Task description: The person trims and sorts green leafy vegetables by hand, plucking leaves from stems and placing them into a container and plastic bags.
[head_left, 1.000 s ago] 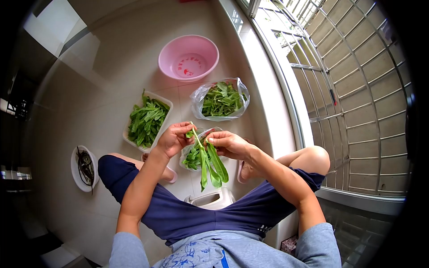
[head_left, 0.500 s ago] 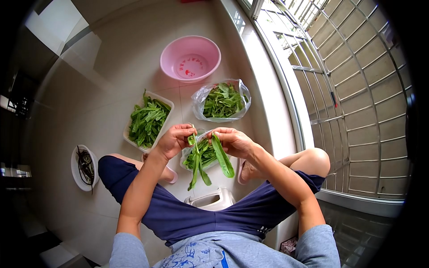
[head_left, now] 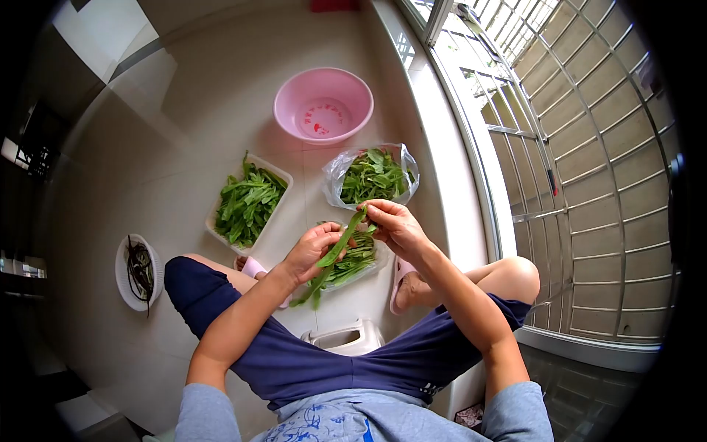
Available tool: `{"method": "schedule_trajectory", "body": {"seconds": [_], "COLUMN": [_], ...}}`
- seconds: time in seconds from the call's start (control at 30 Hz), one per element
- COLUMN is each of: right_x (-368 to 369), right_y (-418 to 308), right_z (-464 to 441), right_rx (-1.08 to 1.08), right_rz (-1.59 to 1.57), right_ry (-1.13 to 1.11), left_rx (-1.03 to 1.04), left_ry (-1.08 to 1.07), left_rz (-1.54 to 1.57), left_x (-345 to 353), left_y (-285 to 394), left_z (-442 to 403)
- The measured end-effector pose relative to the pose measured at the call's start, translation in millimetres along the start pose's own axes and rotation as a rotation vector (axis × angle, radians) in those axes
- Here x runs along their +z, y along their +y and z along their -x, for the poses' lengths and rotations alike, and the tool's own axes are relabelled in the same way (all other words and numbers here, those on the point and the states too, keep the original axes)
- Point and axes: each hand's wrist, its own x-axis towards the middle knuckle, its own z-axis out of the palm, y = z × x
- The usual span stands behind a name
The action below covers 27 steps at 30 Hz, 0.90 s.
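Note:
My left hand (head_left: pixel 313 250) is closed on long green leaves that hang down past its fingers. The fingertips of my right hand (head_left: pixel 396 225) pinch the upper end of a long leaf (head_left: pixel 339 247), which slants between both hands. Under the hands lies a clear plastic bag of leafy greens (head_left: pixel 355 264), partly hidden by them. Just beyond my right hand stands an open plastic bag (head_left: pixel 335 180) full of cut greens. A white rectangular basket (head_left: pixel 274 216) heaped with leaves is to the left of my left hand.
A pink basin (head_left: pixel 324 136) sits farther out on the tiled floor. At the left is a white round basket (head_left: pixel 127 283) with dark, stringy scraps. A light plastic stool (head_left: pixel 364 337) is between my legs. A ledge and metal window bars (head_left: pixel 582 169) run along the right.
The leaf that hung from my right hand now stretches across between both hands. My right hand has risen and moved right, while my left hand has come lower.

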Motion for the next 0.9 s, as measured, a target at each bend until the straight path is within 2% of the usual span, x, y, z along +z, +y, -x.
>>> {"method": "schedule_trajectory", "body": {"seconds": [0.03, 0.1, 0.23, 0.33, 0.4, 0.63, 0.7, 0.73, 0.9], "right_x": [0.6, 1.0, 2.7, 3.7, 10.3, 13.8, 5.5, 3.2, 11.7], "right_y": [-1.2, -2.8, -5.9, -3.9, -4.5, -2.9, 5.9, 9.3, 10.1], "right_z": [0.1, 1.1, 3.3, 3.9, 5.3, 2.7, -0.4, -2.2, -4.4], "right_rx": [-0.020, -0.035, -0.058, -0.073, -0.082, 0.046, 0.145, 0.150, 0.099], "right_rz": [0.031, 0.066, 0.104, 0.118, 0.119, 0.104, 0.216, 0.245, 0.366], "right_ry": [0.010, 0.012, 0.000, 0.020, 0.040, 0.027, -0.101, -0.155, -0.135], "left_rx": [0.008, -0.039, -0.083, -0.069, -0.066, -0.032, -0.010, -0.005, 0.004], "left_ry": [0.004, -0.144, -0.156, -0.145, 0.022, 0.046, 0.063, 0.064, 0.076], "left_rz": [0.002, 0.111, 0.221, 0.146, 0.009, -0.030, -0.100, -0.096, -0.089], "left_x": [-1.8, -5.9, -10.1, -9.0, -4.8, -6.5, -10.0, -10.5, -12.4], "left_y": [2.1, 6.0, 7.6, 6.7, 5.0, 4.1, 2.4, 3.0, 0.2], "left_z": [0.3, 0.9, 0.3, 3.9, 5.1, 4.3, 3.1, 3.6, 2.7]}}
